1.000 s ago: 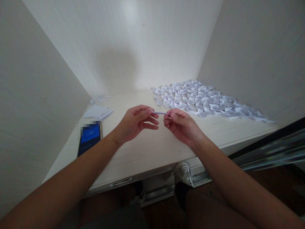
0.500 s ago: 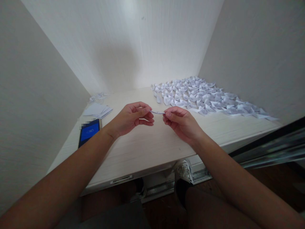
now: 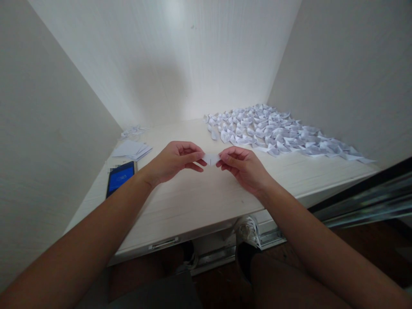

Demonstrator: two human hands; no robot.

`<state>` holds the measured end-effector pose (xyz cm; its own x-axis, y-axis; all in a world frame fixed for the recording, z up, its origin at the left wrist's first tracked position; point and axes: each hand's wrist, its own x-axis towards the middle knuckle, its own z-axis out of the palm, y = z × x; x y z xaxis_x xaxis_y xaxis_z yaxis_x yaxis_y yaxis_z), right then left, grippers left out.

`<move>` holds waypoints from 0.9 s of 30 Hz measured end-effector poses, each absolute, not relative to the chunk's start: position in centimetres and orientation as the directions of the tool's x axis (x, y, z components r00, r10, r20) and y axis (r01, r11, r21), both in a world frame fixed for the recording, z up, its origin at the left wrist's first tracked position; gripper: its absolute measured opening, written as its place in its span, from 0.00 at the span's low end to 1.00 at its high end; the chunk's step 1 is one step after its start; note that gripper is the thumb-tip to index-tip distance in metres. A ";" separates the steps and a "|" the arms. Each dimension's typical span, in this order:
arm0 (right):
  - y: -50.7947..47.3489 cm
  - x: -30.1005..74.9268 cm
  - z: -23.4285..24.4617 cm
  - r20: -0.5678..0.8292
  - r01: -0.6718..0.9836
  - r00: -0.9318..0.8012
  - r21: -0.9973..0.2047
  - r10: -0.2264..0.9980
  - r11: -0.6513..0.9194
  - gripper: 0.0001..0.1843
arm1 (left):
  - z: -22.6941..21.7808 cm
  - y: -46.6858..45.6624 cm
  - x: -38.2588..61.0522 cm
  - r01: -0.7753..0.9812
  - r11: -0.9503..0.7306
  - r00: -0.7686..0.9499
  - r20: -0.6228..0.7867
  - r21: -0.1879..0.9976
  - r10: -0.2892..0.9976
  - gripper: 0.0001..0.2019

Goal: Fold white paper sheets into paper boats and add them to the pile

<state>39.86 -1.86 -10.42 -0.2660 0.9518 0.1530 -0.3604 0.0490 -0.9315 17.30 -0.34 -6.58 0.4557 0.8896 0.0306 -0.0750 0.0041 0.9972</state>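
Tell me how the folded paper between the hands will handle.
Probably very light: the folded paper hangs between fingertip pinches of left hand and right hand. Likely floppy yet crease-holding, like the pile of folded pieces. Angular, so unlikely to roll.

Three pale, faintly grained panels are closing in the space like the inside of a cupboard. The back wall (image 3: pixel 180 64) is filling the upper centre of the frame, the left wall (image 3: pixel 41 128) is slanting down the left side, and the right wall (image 3: pixel 347 73) is standing in duller grey at the upper right. Soft light is falling from above, brightening a patch (image 3: pixel 175 17) at the top centre, while a blurred shadow (image 3: pixel 161 90) is lying on the back wall below it. A whitish wood-grain worktop (image 3: pixel 199 197) is spanning the middle, with a small metal slot (image 3: pixel 164 243) showing in its front edge. A shiny metal rail (image 3: pixel 363 204) is running along the right, and dark brown floor (image 3: pixel 380 244) is showing at the lower right.
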 end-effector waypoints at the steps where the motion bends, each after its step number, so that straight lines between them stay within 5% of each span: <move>1: -1.8 39.8 -10.4 0.155 -0.338 -0.258 -0.939 0.954 0.062 0.13 | -6.6 -0.3 17.3 -0.061 -0.017 0.446 0.043 0.998 0.894 0.14; 23: -1.4 39.3 -11.4 0.422 -0.079 -0.039 -0.905 0.906 0.418 0.06 | -8.3 -1.0 19.0 0.171 -0.570 0.268 0.519 0.803 0.812 0.07; 27: -1.9 39.3 -11.2 0.562 0.154 -0.037 -0.814 0.826 0.561 0.02 | -8.1 -0.9 18.3 0.335 -0.661 0.336 0.570 0.672 0.750 0.07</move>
<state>39.34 -1.90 -11.19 -0.0374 0.8262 0.5621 0.1537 0.5606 -0.8137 18.28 -0.86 -8.11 0.3362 0.7499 0.5698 0.3348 -0.6606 0.6719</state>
